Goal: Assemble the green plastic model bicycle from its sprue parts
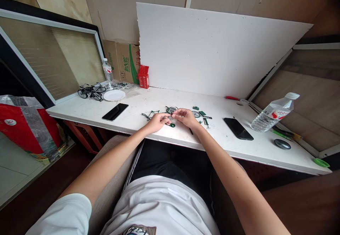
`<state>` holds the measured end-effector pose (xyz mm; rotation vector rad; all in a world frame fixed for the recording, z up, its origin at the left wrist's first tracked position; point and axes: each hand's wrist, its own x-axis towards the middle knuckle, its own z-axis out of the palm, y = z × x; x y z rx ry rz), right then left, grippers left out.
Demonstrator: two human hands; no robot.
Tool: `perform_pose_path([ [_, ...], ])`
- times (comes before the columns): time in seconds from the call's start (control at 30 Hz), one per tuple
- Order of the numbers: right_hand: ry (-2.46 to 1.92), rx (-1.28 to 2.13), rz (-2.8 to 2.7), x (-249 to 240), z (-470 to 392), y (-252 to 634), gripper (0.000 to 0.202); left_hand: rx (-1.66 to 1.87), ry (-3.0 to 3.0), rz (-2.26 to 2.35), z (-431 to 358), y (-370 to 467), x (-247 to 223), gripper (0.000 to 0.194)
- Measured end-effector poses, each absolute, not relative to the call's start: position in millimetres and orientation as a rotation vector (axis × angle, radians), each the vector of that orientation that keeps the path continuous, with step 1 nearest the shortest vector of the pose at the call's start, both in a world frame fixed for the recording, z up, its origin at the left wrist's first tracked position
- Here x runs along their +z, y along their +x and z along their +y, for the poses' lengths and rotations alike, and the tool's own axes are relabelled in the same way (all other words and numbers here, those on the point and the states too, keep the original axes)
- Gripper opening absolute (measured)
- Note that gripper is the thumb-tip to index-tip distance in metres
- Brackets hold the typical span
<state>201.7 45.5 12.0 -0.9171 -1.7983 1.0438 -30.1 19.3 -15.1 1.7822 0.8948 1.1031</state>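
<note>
Part (pixel 170 117) — too small to tell which way it points — sits just right of the green frame (pixel 151 114), pinched by left hand (pixel 158 122) and right hand (pixel 185 117). The frame's long axis runs sideways on the table (pixel 148 100).
</note>
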Motion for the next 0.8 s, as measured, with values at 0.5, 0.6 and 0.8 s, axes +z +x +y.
perform_pose_path([
  [0.5,-0.944,1.044,-1.792,12.8,45.5,201.3,0.041,1.076,1.817,0.933,13.5,-30.8,-7.3,0.036],
  [0.6,-0.953,1.079,-1.802,13.2,44.9,201.0,0.043,1.088,1.818,0.931,15.2,-30.7,-9.3,0.035],
  [0.8,-0.973,1.108,-1.815,14.8,43.8,200.8,0.040,1.115,1.801,0.918,16.5,-29.6,-11.8,0.036],
])
